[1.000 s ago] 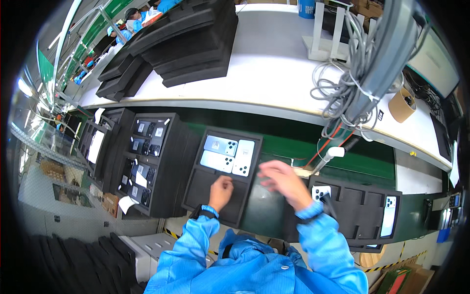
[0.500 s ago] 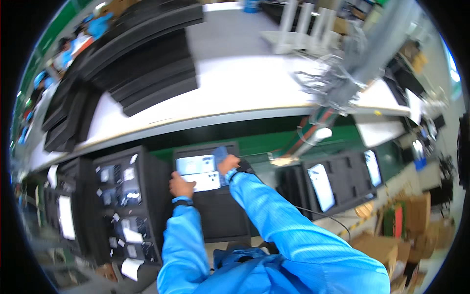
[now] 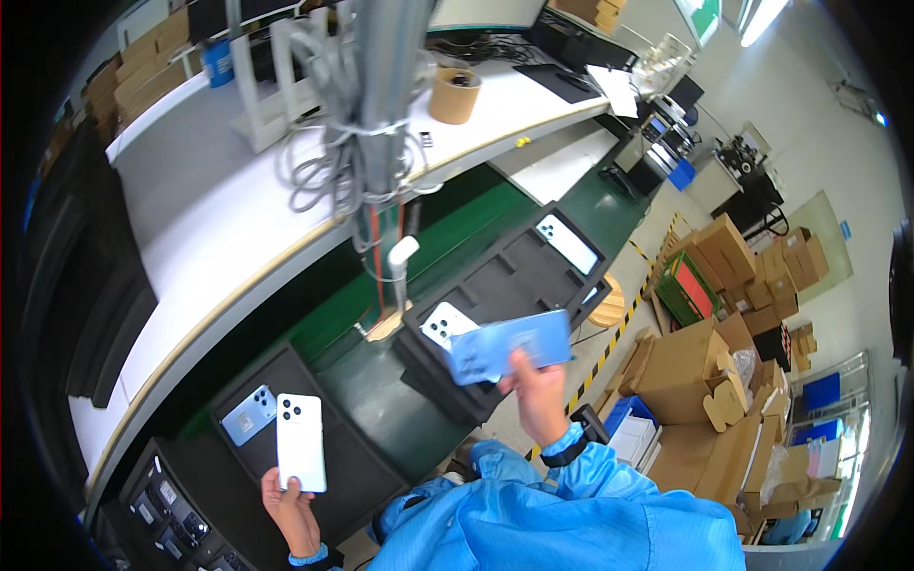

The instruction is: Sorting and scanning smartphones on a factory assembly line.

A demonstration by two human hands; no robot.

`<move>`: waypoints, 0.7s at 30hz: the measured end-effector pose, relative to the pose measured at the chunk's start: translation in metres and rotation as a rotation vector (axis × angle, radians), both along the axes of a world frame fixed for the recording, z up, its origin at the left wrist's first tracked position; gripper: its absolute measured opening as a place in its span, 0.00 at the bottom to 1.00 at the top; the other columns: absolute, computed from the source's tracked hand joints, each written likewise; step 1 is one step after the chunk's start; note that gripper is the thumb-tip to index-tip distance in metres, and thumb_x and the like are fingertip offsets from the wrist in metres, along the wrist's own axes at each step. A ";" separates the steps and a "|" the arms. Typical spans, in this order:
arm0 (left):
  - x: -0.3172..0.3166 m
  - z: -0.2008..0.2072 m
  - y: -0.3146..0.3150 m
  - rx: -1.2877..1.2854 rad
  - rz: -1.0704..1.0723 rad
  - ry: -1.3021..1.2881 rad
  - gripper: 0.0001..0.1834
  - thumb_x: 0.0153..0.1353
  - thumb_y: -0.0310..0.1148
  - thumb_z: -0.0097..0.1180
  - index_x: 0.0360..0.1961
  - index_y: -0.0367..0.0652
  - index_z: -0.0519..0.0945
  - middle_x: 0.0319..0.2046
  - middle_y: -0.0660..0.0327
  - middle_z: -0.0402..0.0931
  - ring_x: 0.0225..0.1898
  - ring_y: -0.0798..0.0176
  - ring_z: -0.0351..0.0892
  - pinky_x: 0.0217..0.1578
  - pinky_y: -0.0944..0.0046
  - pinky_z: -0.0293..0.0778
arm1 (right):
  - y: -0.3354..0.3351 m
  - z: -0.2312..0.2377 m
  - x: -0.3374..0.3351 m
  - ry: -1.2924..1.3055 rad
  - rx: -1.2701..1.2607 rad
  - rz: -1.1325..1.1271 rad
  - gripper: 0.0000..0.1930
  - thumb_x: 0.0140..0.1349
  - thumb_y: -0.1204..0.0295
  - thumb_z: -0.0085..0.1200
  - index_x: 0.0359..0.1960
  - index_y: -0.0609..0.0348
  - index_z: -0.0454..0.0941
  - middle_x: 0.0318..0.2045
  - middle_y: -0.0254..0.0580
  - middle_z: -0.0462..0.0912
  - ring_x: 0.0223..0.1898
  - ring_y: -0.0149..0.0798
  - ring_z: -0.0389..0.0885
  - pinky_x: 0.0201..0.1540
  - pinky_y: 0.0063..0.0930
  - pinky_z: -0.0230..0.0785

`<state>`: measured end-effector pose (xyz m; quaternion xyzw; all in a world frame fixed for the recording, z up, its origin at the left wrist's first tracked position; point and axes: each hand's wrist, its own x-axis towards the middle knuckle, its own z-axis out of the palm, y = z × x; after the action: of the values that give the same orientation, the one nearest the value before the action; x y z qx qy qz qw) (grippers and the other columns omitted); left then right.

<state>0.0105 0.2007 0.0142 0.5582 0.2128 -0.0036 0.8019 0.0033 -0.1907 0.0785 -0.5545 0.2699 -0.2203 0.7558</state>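
Right-hand fingers [image 3: 521, 369] grip one blue phone [image 3: 490, 350] by its near edge, left-hand fingers [image 3: 272, 487] one white phone [image 3: 302, 438] by its lower end — a second blue phone [image 3: 248, 416] lies in the left tray [image 3: 354, 468], two pale phones [image 3: 568, 244] in the right tray [image 3: 503, 276].

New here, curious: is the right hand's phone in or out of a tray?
Out: the right hand grips the blue phone, which juts past the black tray and partly hides a white phone.

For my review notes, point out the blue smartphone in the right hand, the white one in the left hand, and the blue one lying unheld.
Held blue smartphone [image 3: 499, 349]: head view, on its back.
Held white smartphone [image 3: 302, 443]: head view, on its back.
Unheld blue smartphone [image 3: 249, 416]: head view, on its back.
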 end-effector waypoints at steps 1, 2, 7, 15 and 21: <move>0.004 0.021 -0.017 -0.082 -0.177 0.094 0.18 0.63 0.21 0.55 0.55 0.35 0.71 0.44 0.56 0.80 0.35 0.67 0.82 0.26 0.73 0.77 | -0.018 0.006 0.006 -0.097 0.198 -0.179 0.10 0.68 0.68 0.58 0.44 0.62 0.77 0.32 0.37 0.81 0.26 0.31 0.81 0.31 0.23 0.77; 0.008 0.031 -0.032 -0.219 -0.354 0.154 0.26 0.60 0.19 0.56 0.61 0.34 0.68 0.47 0.55 0.80 0.38 0.63 0.84 0.30 0.70 0.81 | -0.043 0.007 0.012 -0.128 0.418 -0.293 0.10 0.69 0.71 0.55 0.47 0.62 0.74 0.37 0.38 0.81 0.33 0.32 0.82 0.35 0.23 0.80; 0.028 0.057 -0.173 -0.418 -0.794 0.222 0.31 0.59 0.21 0.59 0.64 0.35 0.66 0.51 0.55 0.78 0.46 0.59 0.83 0.42 0.64 0.84 | -0.164 -0.046 0.052 -0.163 0.727 -0.371 0.10 0.70 0.71 0.53 0.49 0.60 0.73 0.44 0.41 0.82 0.45 0.36 0.84 0.45 0.26 0.83; 0.039 0.033 -0.396 -0.047 -0.497 0.028 0.29 0.60 0.17 0.55 0.62 0.35 0.61 0.53 0.50 0.74 0.51 0.56 0.80 0.47 0.57 0.83 | -0.187 -0.015 0.028 0.229 0.672 0.501 0.17 0.69 0.62 0.52 0.52 0.60 0.80 0.38 0.41 0.87 0.34 0.32 0.85 0.30 0.20 0.72; 0.039 0.052 -0.400 1.155 -0.420 -0.334 0.30 0.53 0.34 0.65 0.57 0.34 0.74 0.54 0.41 0.71 0.59 0.34 0.67 0.61 0.46 0.64 | -0.339 -0.053 0.084 0.174 -1.206 0.002 0.16 0.62 0.69 0.59 0.48 0.69 0.80 0.45 0.56 0.82 0.46 0.54 0.81 0.50 0.42 0.72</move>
<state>0.0491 -0.1989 0.0666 0.9235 -0.0617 0.0415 0.3762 0.0871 -0.5298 0.0258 -0.9011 0.1576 -0.2874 0.2839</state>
